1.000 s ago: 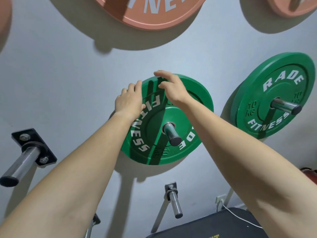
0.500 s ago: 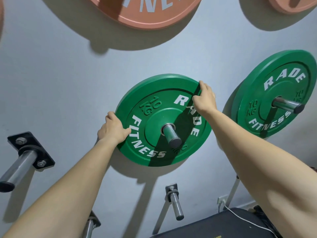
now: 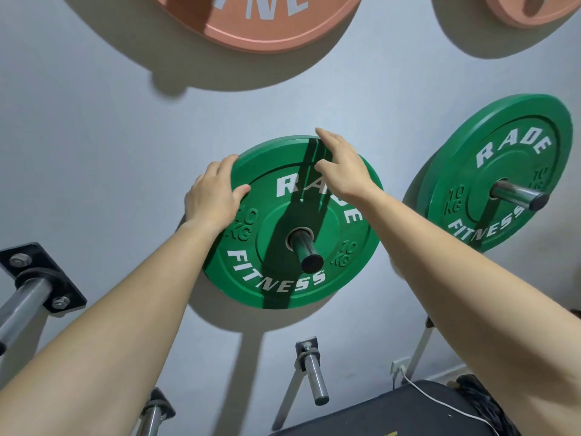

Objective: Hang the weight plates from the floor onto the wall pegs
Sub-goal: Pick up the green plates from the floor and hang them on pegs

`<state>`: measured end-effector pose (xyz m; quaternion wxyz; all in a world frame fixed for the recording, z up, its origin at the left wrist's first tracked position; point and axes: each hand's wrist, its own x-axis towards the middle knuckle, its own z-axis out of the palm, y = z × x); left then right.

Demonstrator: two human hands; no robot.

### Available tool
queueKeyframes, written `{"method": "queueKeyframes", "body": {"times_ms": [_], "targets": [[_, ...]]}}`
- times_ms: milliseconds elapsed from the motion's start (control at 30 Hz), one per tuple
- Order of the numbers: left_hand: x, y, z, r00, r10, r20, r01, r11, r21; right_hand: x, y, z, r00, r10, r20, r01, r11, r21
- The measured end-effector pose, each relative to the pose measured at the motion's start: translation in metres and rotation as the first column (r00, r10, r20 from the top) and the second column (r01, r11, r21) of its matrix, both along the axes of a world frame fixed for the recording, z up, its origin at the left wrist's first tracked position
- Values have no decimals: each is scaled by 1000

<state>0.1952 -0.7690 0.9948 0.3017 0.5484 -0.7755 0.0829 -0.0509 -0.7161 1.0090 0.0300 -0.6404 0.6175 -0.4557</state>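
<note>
Seating green plate [image 3: 352, 272] on its peg [image 3: 304, 248]: left hand [image 3: 215, 199] grips the rim, right hand [image 3: 342, 171] rests loose-fingered on top. Next, probably: let go, fetch another plate.

Grey wall [image 3: 94, 136], fitted with steel pegs.
- Middle peg [image 3: 306, 250]: carries the middle green plate [image 3: 283, 291], marked RADE FITNESS, 10 KG, with the lettering upright.
- Right peg [image 3: 518, 195]: carries the right green plate [image 3: 503, 146], same markings, with the lettering tilted.
- Upper row: large salmon plate [image 3: 267, 29] and second salmon plate [image 3: 534, 11], both cut off by the top edge.
- Bare pegs: thick peg [image 3: 25, 300] at left on a bolted black bracket [image 3: 63, 287]; thin peg [image 3: 314, 376] below the middle green plate; bottom peg [image 3: 152, 416], partly out of view.
</note>
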Motion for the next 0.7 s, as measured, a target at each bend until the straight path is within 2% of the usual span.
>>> {"method": "queueKeyframes", "body": {"times_ms": [67,100,167,233,300,400,533,700], "targets": [[8,-2,-10,999,21,-25,-20,1000,15,-10,1,-11,981,-182,62,183,983,-12],[11,-4,-15,998,31,-45,-30,999,29,-18,2,-19,956,-274,107,271,962,38],[17,-5,-25,993,50,-103,-44,997,62,-37,0,-39,891,-420,173,380,898,220],[23,-5,-34,985,78,-157,-64,994,93,-56,0,-59,837,-496,232,384,833,398],[30,-3,-45,976,107,-191,-86,990,115,-71,-1,-78,809,-493,321,296,812,503],[36,1,-61,961,154,-228,-123,981,148,-83,-1,-100,782,-441,440,162,826,540],[41,9,-81,942,208,-265,-165,971,173,-84,-4,-107,745,-341,573,74,896,437],[43,13,-92,925,254,-283,-200,958,205,-82,-2,-108,727,-242,643,3,937,349]]}}
